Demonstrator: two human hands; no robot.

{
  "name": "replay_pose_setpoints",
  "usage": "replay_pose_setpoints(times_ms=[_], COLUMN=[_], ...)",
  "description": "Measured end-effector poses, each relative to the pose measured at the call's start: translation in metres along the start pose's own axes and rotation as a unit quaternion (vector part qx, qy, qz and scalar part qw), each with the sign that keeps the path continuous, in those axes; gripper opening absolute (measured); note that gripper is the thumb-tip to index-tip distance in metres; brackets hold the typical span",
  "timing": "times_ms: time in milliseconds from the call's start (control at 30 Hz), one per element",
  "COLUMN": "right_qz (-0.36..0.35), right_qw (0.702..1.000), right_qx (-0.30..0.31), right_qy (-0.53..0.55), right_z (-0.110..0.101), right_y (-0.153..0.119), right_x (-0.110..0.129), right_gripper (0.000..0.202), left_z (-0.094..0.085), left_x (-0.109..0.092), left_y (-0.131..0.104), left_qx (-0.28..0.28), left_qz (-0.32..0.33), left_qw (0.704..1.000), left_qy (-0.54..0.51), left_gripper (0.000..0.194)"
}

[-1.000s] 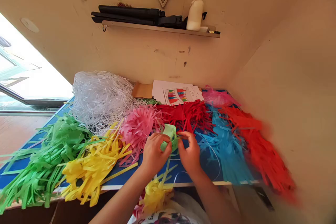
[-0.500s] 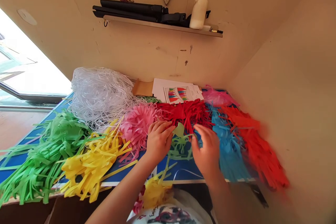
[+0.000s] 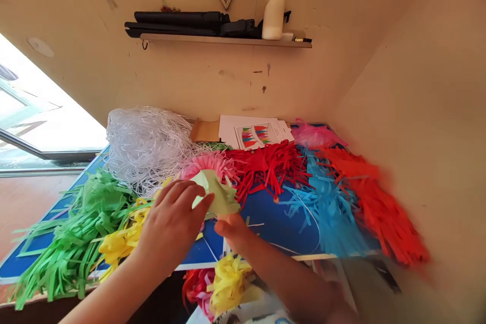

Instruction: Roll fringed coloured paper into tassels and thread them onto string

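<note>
A pale green fringed tassel [image 3: 216, 197], of thin papery sheet, is held up above the table in front of me. My left hand [image 3: 176, 215] grips its left side between thumb and fingers. From below, my right hand [image 3: 232, 230] holds its lower edge, with the fingertips partly hidden by the sheet. Just behind it lies a pink fringed bunch [image 3: 208, 163], and a yellow fringed bunch [image 3: 123, 238] is partly covered by my left hand. More yellow fringe [image 3: 230, 283] hangs close to my body, below the table edge.
Red [image 3: 269, 164], blue [image 3: 328, 212], orange-red [image 3: 387, 212] and green [image 3: 81, 228] fringed bunches lie on the blue table [image 3: 271, 217]. White strings [image 3: 148, 147] are heaped at back left, beside a printed card [image 3: 258, 134]. A wall shelf [image 3: 228, 40] bears a white bottle [image 3: 273, 15].
Both hands have moved left, and the right hand has come close under the left. The pale green tassel has risen from the table's middle and turned, its sheet part now facing up.
</note>
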State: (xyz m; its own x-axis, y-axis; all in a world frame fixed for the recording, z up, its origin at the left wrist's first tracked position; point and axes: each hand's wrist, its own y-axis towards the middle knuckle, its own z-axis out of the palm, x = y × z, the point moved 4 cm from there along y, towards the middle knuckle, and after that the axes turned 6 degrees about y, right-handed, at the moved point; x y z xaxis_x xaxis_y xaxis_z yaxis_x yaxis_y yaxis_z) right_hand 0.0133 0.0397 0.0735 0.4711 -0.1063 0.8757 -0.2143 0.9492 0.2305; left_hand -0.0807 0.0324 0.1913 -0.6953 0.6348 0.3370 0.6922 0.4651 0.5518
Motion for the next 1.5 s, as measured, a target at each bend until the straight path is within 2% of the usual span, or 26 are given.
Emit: replay_pose_setpoints(times_ms=[67, 100, 167, 267, 333, 367, 400, 433, 467, 533, 567, 600, 633, 700, 767, 833, 900, 1000, 1067, 1133, 1200, 1267, 1500], right_qz=[-0.012, -0.016, -0.017, -0.004, 0.001, -0.011, -0.034, -0.061, -0.082, -0.095, -0.086, -0.076, -0.069, -0.066, -0.055, -0.037, -0.007, 0.049, 0.072, 0.074, 0.069, 0.067, 0.080], right_qw=[0.994, 0.989, 0.982, 0.958, 0.908, 0.882, 0.859, 0.843, 0.832, 0.802, 0.790, 0.781, 0.776, 0.772, 0.775, 0.781, 0.784, 0.777, 0.759, 0.724, 0.686, 0.663, 0.648], right_qx=[-0.035, -0.062, -0.135, -0.286, -0.389, -0.419, -0.425, -0.393, -0.324, -0.116, -0.017, 0.056, 0.099, 0.133, 0.142, 0.122, 0.076, -0.001, -0.050, -0.086, -0.102, -0.105, -0.101], right_qy=[0.105, 0.135, 0.128, -0.013, -0.157, -0.213, -0.284, -0.362, -0.443, -0.578, -0.606, -0.617, -0.619, -0.618, -0.614, -0.611, -0.616, -0.628, -0.645, -0.681, -0.718, -0.738, -0.751], right_z=[-0.012, -0.026, -0.069, -0.148, -0.186, -0.196, -0.198, -0.193, -0.182, -0.154, -0.144, -0.138, -0.137, -0.142, -0.151, -0.158, -0.162, -0.164, -0.165, -0.166, -0.165, -0.165, -0.167], right_y=[-0.001, -0.004, -0.016, -0.052, -0.080, -0.093, -0.103, -0.108, -0.110, -0.104, -0.101, -0.098, -0.094, -0.090, -0.089, -0.089, -0.087, -0.080, -0.075, -0.071, -0.068, -0.066, -0.062], right_x=[0.005, 0.008, 0.018, 0.040, 0.058, 0.065, 0.071, 0.072, 0.069, 0.050, 0.036, 0.025, 0.017, 0.009, 0.008, 0.013, 0.017, 0.017, 0.014, 0.011, 0.007, 0.004, 0.004], right_gripper=[0.090, 0.087, 0.082, 0.072, 0.061, 0.055, 0.048, 0.042, 0.038, 0.036, 0.036, 0.034, 0.032, 0.029, 0.024, 0.017, 0.014, 0.016, 0.017, 0.017, 0.016, 0.015, 0.017], left_z=[0.013, 0.026, 0.065, 0.125, 0.149, 0.156, 0.160, 0.162, 0.163, 0.161, 0.159, 0.157, 0.155, 0.150, 0.148, 0.148, 0.150, 0.160, 0.168, 0.175, 0.182, 0.188, 0.194], left_x=[-0.014, -0.025, -0.050, -0.092, -0.111, -0.118, -0.122, -0.124, -0.125, -0.125, -0.125, -0.125, -0.124, -0.120, -0.114, -0.108, -0.102, -0.094, -0.090, -0.087, -0.085, -0.083, -0.084], left_y=[-0.005, -0.009, -0.019, -0.036, -0.044, -0.047, -0.049, -0.049, -0.050, -0.048, -0.047, -0.047, -0.047, -0.049, -0.052, -0.056, -0.056, -0.050, -0.045, -0.039, -0.033, -0.029, -0.027], left_qx=[-0.024, -0.039, -0.039, 0.006, 0.032, 0.043, 0.055, 0.066, 0.079, 0.106, 0.120, 0.134, 0.145, 0.167, 0.201, 0.237, 0.258, 0.268, 0.275, 0.279, 0.283, 0.290, 0.309], left_qz=[-0.004, -0.016, -0.043, -0.061, -0.066, -0.069, -0.071, -0.071, -0.068, -0.055, -0.046, -0.037, -0.029, -0.027, -0.040, -0.058, -0.072, -0.101, -0.125, -0.141, -0.146, -0.150, -0.161], left_qw=[0.999, 0.997, 0.991, 0.983, 0.977, 0.975, 0.973, 0.970, 0.968, 0.963, 0.961, 0.959, 0.957, 0.952, 0.942, 0.930, 0.924, 0.922, 0.922, 0.924, 0.926, 0.926, 0.923], left_qy=[-0.044, -0.070, -0.120, -0.174, -0.198, -0.207, -0.215, -0.222, -0.229, -0.240, -0.244, -0.248, -0.250, -0.256, -0.267, -0.275, -0.274, -0.261, -0.241, -0.220, -0.204, -0.192, -0.162], left_gripper=[0.021, 0.021, 0.023, 0.027, 0.029, 0.029, 0.030, 0.030, 0.030, 0.029, 0.029, 0.030, 0.030, 0.029, 0.027, 0.021, 0.016, 0.023, 0.027, 0.029, 0.030, 0.031, 0.032])
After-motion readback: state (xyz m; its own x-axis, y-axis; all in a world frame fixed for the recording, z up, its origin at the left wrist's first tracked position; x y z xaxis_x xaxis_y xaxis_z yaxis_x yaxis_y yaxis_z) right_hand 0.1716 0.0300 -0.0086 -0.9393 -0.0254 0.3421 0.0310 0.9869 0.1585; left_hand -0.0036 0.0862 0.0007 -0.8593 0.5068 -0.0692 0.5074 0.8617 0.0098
